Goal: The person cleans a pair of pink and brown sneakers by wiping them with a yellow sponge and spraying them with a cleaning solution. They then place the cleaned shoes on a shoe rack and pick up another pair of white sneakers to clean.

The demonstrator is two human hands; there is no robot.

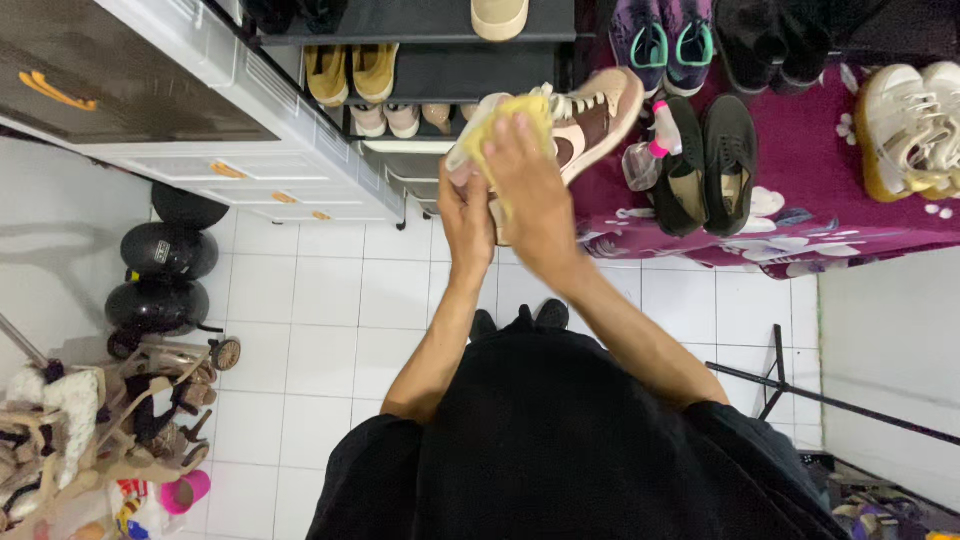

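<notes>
A pink, brown and cream sneaker (590, 120) is held up in front of me, over the white tiled floor. My left hand (466, 215) grips it from below at the heel end. My right hand (530, 185) presses a yellow cloth (505, 115) against the shoe's side and heel. Part of the cloth is hidden under my fingers. Just beyond the shoe, a small spray bottle (645, 155) with a pink nozzle lies on the magenta floral cloth (820, 170).
Black slip-on shoes (705, 165), a cream sneaker pair (915, 125) and several more pairs lie on the magenta cloth. A dark shoe rack (420, 75) holds several pairs. White drawers (250, 140) stand at left, black helmets (165, 275) and clutter below them. A black stand leg (800, 395) lies at right.
</notes>
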